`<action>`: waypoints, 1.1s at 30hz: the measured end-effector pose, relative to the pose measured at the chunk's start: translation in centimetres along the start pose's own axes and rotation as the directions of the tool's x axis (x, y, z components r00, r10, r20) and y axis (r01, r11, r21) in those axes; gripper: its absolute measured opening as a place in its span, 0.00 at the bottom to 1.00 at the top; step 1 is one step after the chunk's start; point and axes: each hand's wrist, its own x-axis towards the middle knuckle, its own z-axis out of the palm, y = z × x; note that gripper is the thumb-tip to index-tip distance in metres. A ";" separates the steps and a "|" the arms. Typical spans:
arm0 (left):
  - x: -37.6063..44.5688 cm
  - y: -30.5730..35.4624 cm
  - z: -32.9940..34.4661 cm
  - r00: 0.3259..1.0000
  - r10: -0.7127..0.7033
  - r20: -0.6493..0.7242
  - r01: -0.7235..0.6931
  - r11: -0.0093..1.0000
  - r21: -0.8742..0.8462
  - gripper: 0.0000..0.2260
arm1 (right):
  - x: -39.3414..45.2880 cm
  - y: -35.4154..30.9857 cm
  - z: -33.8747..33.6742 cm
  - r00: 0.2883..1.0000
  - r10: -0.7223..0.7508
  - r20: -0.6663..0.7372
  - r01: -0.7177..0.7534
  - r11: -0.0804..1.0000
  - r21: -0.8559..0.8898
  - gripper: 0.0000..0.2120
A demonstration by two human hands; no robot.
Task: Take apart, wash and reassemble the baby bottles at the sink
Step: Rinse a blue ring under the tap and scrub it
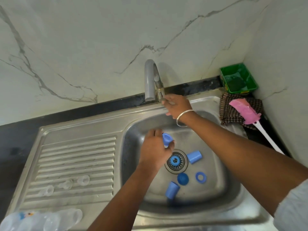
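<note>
My left hand [155,147] grips blue bottle cap [167,139] over sink [221,185] basin. My right hand [177,105] grasps tap [152,80] handle at 12 o'clock. Bottles [41,220] at 7 o'clock on drainboard.

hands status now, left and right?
Left hand: holds a blue bottle part.
Right hand: on the tap handle; grip cannot be told.

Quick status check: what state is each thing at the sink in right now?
Left hand: holds blue cap over the basin.
Right hand: on tap handle.
Blue caps: two lying on their sides in the basin.
Blue ring: flat in the basin.
Clear teats: three on the drainboard.
Bottles: on their sides.
</note>
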 end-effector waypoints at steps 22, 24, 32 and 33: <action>-5.7 1.0 0.5 0.912 -0.278 0.301 0.323 0.940 -0.111 0.18 | -13.4 7.8 -5.6 0.948 -0.099 -0.302 0.018 0.965 -0.261 0.06; -5.7 1.2 0.4 0.870 -0.329 0.369 0.430 0.871 -0.238 0.21 | -13.3 8.1 -7.3 0.897 -0.176 -0.404 -0.005 0.913 -0.409 0.06; -6.3 1.8 0.5 0.772 -0.373 0.515 0.629 0.569 -0.530 0.10 | -11.4 10.6 -11.4 0.783 -0.170 -0.598 -0.376 0.637 -0.673 0.12; -6.3 1.7 0.5 0.750 -0.382 0.540 0.656 0.531 -0.536 0.12 | -11.2 11.0 -11.6 0.780 -0.149 -0.607 -0.397 0.632 -0.666 0.11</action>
